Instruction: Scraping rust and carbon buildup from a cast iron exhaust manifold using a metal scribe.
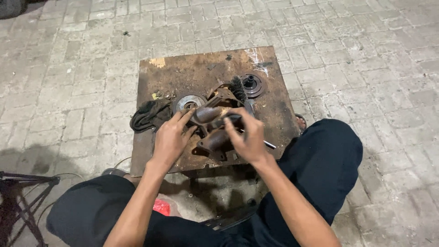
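A rusty cast metal part with tube-shaped branches lies on a low, stained wooden board. My left hand grips the left end of its upper branch. My right hand is closed around a dark handle of a black bristle brush, whose bristles stick up behind the part. A thin metal rod shows just right of my right hand.
A round metal disc and a dark crumpled rag lie left of the part. A dark pulley-like disc sits at the back right. My knees in dark trousers flank the board. Grey paving bricks surround it; a metal stand is at left.
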